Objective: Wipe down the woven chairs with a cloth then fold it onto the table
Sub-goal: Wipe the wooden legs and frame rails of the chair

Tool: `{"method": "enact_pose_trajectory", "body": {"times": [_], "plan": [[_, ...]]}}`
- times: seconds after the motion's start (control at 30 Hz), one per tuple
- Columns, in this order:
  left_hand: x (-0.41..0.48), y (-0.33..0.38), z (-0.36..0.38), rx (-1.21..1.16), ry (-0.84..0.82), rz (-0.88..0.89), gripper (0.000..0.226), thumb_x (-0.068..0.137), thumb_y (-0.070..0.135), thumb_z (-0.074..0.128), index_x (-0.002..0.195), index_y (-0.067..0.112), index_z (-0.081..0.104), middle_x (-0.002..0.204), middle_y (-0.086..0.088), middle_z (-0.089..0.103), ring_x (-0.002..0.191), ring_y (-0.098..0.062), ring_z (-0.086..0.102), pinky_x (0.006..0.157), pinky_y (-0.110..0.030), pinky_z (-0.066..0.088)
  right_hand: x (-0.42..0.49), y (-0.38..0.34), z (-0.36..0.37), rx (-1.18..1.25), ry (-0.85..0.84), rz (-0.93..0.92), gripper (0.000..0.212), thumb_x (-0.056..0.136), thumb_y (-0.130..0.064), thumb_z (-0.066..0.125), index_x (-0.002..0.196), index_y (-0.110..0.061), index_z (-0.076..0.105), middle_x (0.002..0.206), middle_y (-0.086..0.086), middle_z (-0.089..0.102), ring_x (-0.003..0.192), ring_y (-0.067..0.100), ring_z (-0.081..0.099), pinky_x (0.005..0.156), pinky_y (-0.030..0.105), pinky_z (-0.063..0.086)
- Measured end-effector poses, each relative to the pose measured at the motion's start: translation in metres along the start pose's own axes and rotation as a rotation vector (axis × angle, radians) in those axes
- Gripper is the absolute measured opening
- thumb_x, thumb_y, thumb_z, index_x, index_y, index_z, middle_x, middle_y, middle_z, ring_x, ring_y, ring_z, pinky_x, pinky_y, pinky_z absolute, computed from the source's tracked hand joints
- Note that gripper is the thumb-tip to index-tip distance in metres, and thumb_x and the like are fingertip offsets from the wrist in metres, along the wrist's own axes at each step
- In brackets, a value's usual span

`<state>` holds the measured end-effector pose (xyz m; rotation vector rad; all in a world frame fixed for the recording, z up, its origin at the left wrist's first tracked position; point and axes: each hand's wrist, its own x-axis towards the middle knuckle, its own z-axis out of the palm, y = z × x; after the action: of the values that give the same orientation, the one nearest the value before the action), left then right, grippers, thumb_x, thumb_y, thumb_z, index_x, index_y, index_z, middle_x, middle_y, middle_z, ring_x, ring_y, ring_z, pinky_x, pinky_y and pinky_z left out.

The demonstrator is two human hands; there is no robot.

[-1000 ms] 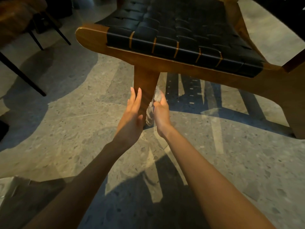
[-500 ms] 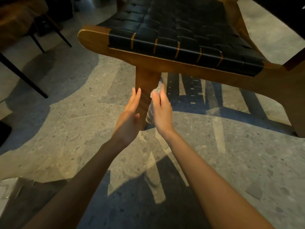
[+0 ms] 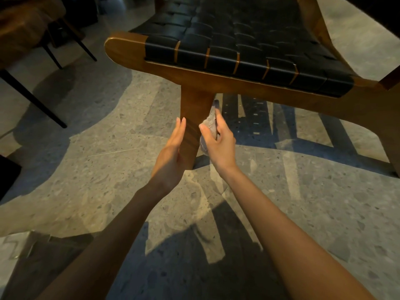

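Observation:
A wooden chair with a black woven seat (image 3: 233, 48) fills the upper middle of the view. Its front left leg (image 3: 192, 118) comes down to the floor between my hands. My right hand (image 3: 218, 141) grips a small bunched grey cloth (image 3: 210, 123) and holds it against the right side of that leg. My left hand (image 3: 173, 148) lies flat with straight fingers along the leg's left side. Part of the cloth is hidden behind my right hand.
The floor is speckled stone tile (image 3: 104, 169) with sunlit patches and shadows. Thin black legs of other furniture (image 3: 32, 98) stand at the left. The chair's right leg (image 3: 385, 131) reaches the floor at the far right.
My right hand with the cloth has slid up the right side of the chair leg and turned a little. My left hand has stayed flat against the leg.

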<state>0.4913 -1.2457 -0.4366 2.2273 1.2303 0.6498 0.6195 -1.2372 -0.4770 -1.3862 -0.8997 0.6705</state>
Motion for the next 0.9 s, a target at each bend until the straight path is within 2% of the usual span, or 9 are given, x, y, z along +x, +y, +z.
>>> {"method": "enact_pose_trajectory", "body": {"times": [0.23, 0.33, 0.43, 0.5, 0.57, 0.63, 0.7, 0.8, 0.9], "plan": [[-0.003, -0.009, 0.006, -0.073, -0.035, -0.024, 0.068, 0.096, -0.002, 0.038, 0.152, 0.023, 0.008, 0.158, 0.007, -0.005, 0.133, 0.005, -0.001, 0.090, 0.010, 0.003, -0.013, 0.042, 0.014, -0.033, -0.143, 0.190, 0.062, 0.094, -0.028, 0.058, 0.148, -0.021, 0.030, 0.152, 0.000, 0.035, 0.139, 0.024, 0.034, 0.108, 0.037, 0.039], [-0.004, -0.015, 0.007, -0.071, -0.047, -0.019, 0.069, 0.095, -0.003, 0.037, 0.152, 0.024, 0.008, 0.158, 0.008, -0.005, 0.132, 0.008, -0.002, 0.092, 0.009, 0.003, -0.011, 0.055, 0.016, 0.086, -0.207, 0.304, 0.056, 0.097, -0.021, 0.054, 0.148, -0.019, 0.030, 0.152, 0.004, 0.033, 0.138, 0.025, 0.035, 0.093, 0.015, 0.041], [-0.004, -0.018, 0.009, -0.075, -0.048, -0.017, 0.072, 0.095, -0.005, 0.038, 0.152, 0.028, 0.007, 0.158, 0.011, -0.007, 0.132, 0.009, -0.003, 0.102, -0.002, 0.006, -0.009, 0.058, 0.020, 0.114, -0.264, 0.469, 0.055, 0.098, -0.015, 0.051, 0.148, -0.025, 0.029, 0.153, 0.003, 0.033, 0.134, 0.026, 0.040, 0.098, 0.031, 0.045], [-0.003, -0.019, 0.010, -0.078, -0.048, -0.030, 0.074, 0.095, -0.005, 0.039, 0.151, 0.030, 0.007, 0.158, 0.012, -0.008, 0.133, 0.007, -0.003, 0.108, -0.016, 0.011, -0.008, 0.057, 0.019, 0.039, -0.294, 0.471, 0.057, 0.098, -0.013, 0.051, 0.148, -0.025, 0.028, 0.152, 0.005, 0.035, 0.127, 0.025, 0.045, 0.094, 0.035, 0.047], [-0.003, -0.017, 0.010, -0.093, -0.045, -0.043, 0.075, 0.095, -0.005, 0.040, 0.151, 0.031, 0.007, 0.158, 0.012, -0.005, 0.135, 0.004, -0.002, 0.109, -0.023, 0.015, -0.007, 0.051, 0.014, -0.093, -0.266, 0.413, 0.057, 0.097, -0.017, 0.053, 0.148, -0.025, 0.029, 0.149, 0.003, 0.039, 0.130, 0.026, 0.045, 0.101, 0.037, 0.043], [-0.005, -0.014, 0.008, -0.102, -0.017, -0.057, 0.072, 0.096, -0.001, 0.042, 0.151, 0.032, 0.010, 0.158, 0.013, 0.004, 0.139, 0.000, 0.006, 0.108, -0.021, 0.020, -0.009, 0.041, 0.004, -0.258, -0.209, 0.327, 0.053, 0.096, -0.021, 0.055, 0.145, -0.023, 0.036, 0.143, 0.001, 0.047, 0.128, 0.025, 0.048, 0.104, 0.036, 0.042], [-0.009, -0.010, 0.003, -0.101, 0.041, -0.076, 0.066, 0.096, 0.005, 0.046, 0.150, 0.030, 0.018, 0.156, 0.012, 0.018, 0.137, -0.001, 0.017, 0.104, -0.018, 0.024, -0.011, 0.025, -0.010, -0.349, -0.188, 0.292, 0.044, 0.096, -0.019, 0.055, 0.139, -0.021, 0.047, 0.132, 0.003, 0.058, 0.118, 0.023, 0.056, 0.096, 0.034, 0.048], [-0.015, -0.004, -0.001, -0.019, 0.131, -0.045, 0.054, 0.095, 0.007, 0.049, 0.145, 0.021, 0.034, 0.148, 0.002, 0.039, 0.135, -0.013, 0.037, 0.108, -0.027, 0.033, -0.013, -0.007, -0.046, -0.452, -0.367, 0.212, 0.033, 0.092, -0.013, 0.056, 0.124, -0.020, 0.058, 0.111, -0.001, 0.064, 0.100, 0.016, 0.060, 0.083, 0.028, 0.051], [-0.012, 0.010, 0.000, -0.018, 0.061, -0.048, 0.053, 0.094, 0.016, 0.054, 0.144, 0.021, 0.035, 0.147, -0.001, 0.040, 0.133, -0.017, 0.040, 0.110, -0.034, 0.035, -0.005, -0.046, -0.086, -0.577, -0.572, 0.131, 0.021, 0.087, -0.010, 0.059, 0.106, -0.015, 0.066, 0.096, 0.000, 0.066, 0.087, 0.012, 0.060, 0.069, 0.021, 0.045]]}}
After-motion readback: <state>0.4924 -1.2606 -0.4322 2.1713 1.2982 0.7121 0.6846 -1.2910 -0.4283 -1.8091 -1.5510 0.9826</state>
